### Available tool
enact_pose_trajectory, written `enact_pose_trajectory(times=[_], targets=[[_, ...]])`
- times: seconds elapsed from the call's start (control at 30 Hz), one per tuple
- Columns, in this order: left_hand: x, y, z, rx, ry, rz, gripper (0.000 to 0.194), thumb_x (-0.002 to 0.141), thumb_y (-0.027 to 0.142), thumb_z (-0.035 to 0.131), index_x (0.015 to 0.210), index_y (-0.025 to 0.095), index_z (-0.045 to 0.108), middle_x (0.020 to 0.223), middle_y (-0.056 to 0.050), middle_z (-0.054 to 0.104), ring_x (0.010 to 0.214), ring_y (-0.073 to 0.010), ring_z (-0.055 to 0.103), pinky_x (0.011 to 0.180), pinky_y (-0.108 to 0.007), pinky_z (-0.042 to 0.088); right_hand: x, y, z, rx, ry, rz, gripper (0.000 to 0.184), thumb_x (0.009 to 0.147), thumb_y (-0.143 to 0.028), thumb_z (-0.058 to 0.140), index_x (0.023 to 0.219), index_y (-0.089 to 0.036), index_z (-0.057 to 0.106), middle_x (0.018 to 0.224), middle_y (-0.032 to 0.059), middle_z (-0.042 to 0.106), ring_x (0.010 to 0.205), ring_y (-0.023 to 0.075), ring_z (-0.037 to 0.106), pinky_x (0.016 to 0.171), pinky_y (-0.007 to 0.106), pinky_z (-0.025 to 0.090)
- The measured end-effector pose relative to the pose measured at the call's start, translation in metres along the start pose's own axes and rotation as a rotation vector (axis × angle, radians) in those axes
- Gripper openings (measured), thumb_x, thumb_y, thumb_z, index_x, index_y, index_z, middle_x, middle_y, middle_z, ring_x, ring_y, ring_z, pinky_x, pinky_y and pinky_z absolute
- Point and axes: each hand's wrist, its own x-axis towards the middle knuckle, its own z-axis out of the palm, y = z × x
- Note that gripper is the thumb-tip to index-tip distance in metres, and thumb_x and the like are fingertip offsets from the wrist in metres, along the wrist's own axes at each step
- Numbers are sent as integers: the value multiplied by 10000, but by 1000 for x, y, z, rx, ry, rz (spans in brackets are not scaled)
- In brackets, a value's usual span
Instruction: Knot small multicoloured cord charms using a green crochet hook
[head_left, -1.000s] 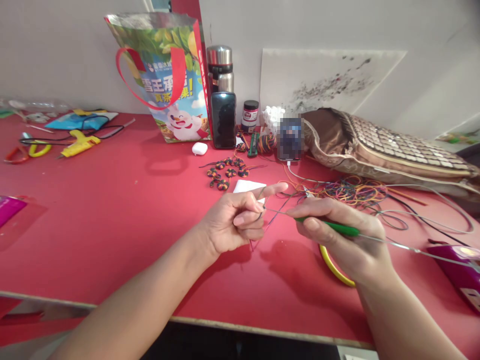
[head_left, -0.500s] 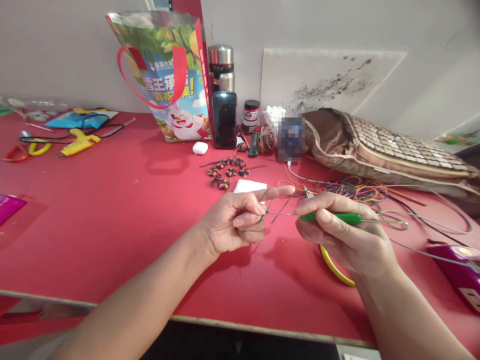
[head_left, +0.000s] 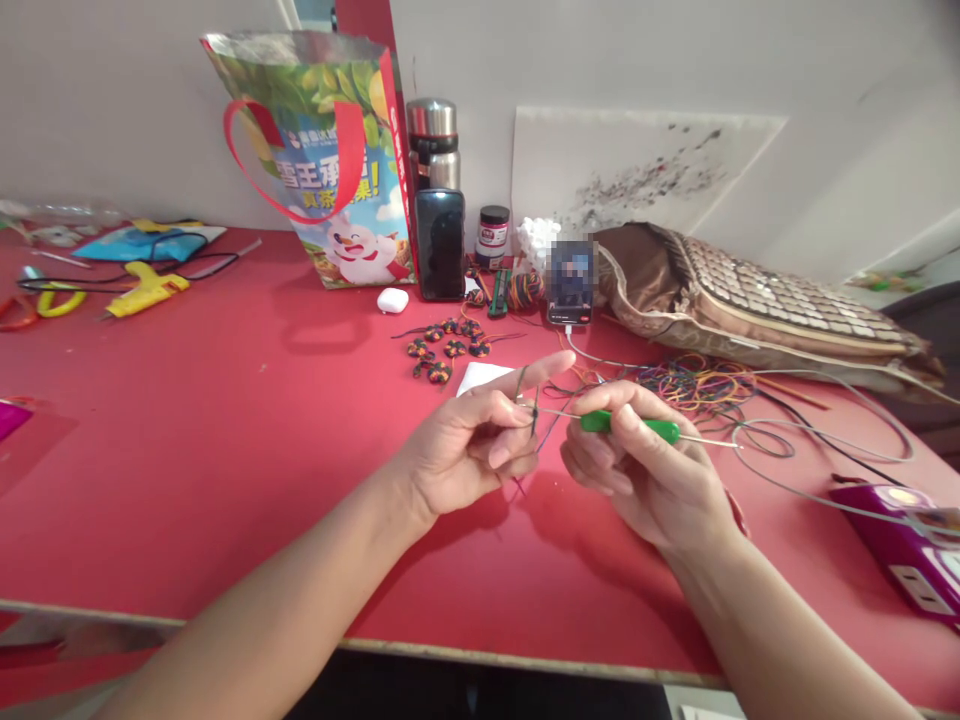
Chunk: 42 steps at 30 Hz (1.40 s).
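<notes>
The right hand (head_left: 660, 475) has shifted nearer to the left hand (head_left: 465, 445) since half a second ago, bringing the green-handled tool (head_left: 664, 430) with it, and its wrist now covers the yellow loop that showed beneath it. The right hand grasps the handle between thumb and fingers; a thin metal shaft runs out at each end. The left hand pinches a dark cord (head_left: 534, 425) at the thumb, its index finger pointing out with the cord looped over it. The shaft's left end meets the cord beside the left fingertips, above the red table (head_left: 225, 480); whether it passes through a loop is too small to tell.

Just beyond the left hand lies a white square piece (head_left: 484, 376). Off to the right sits a purple socket block (head_left: 892, 545). Farther in, a tangled heap of coloured cords (head_left: 690, 385) spreads behind the right hand, and a string of round multicoloured knots (head_left: 454, 348) lies behind the white piece. Beyond these are a white case (head_left: 392, 300), a phone with a blurred screen (head_left: 570, 290) and a dark phone (head_left: 440, 245), which stands upright beside a printed carrier bag (head_left: 337, 240). A steel flask (head_left: 433, 120) rises behind the dark phone.
</notes>
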Motion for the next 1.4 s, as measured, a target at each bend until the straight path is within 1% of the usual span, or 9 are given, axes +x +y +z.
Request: enact_pose_trajectory(times=[0.2,0.4,0.53,0.7,0.87,1.03,1.13,1.2,1.4], targets=[[3,-4,4,71,101,127,533,803,100,623,1307,168,783,429,75,457,437,-82,210,498,-216,289,2,8,10,-42,169,-57,160,957,-397,768,975,-243,809,648,-39,572,453,63,364,475,245,378],[1,-6,5,141,78,130,570,803,105,648,1355,193,761,449,75,487,439,-80,284,519,-228,306,1,10,9,-100,204,-96,138,868,-345,863,923,-231,810,577,-46,551,462,78,418,449,223,327],[1,-8,2,176,56,74,518,798,102,654,1278,223,807,440,83,452,433,-73,277,518,-231,287,-6,14,1,-174,165,-135,148,883,-354,861,966,-240,817,555,-47,565,463,84,448,439,214,325],[2,-11,-1,195,42,20,523,769,91,642,1239,227,826,464,85,436,434,-70,268,516,-240,279,-10,14,-4,-341,116,-181,157,921,-378,826,990,-238,816,705,9,731,507,104,545,493,255,466],[2,-12,3,209,77,37,520,741,92,648,1204,224,843,472,82,444,444,-70,295,527,-245,296,-6,4,7,-688,46,-307,100,943,-251,777,1039,-240,805,883,50,825,733,193,757,665,315,623],[1,-9,4,200,52,50,535,721,87,658,1195,247,847,522,70,515,455,-65,328,504,-249,249,-3,4,7,-898,-37,-506,272,940,-158,755,1190,-259,797,960,61,807,839,208,764,757,342,629],[1,-9,2,212,15,58,547,710,94,677,1213,231,842,663,26,667,458,-52,379,510,-253,270,-2,6,3,-896,-25,-581,305,932,-115,759,1189,-270,815,950,63,769,843,203,739,745,339,617],[2,-8,0,225,-4,57,525,735,101,696,1224,229,839,735,3,722,459,-48,442,535,-251,304,-2,6,1,-891,-29,-595,331,934,-93,751,1195,-284,821,926,54,744,830,196,718,744,341,607],[3,-4,-5,289,-50,58,509,850,147,670,1347,177,777,654,-42,744,580,-137,668,675,-255,431,-1,4,-3,-899,8,-577,280,940,-101,744,1130,-290,826,929,52,779,839,210,742,765,370,616]])
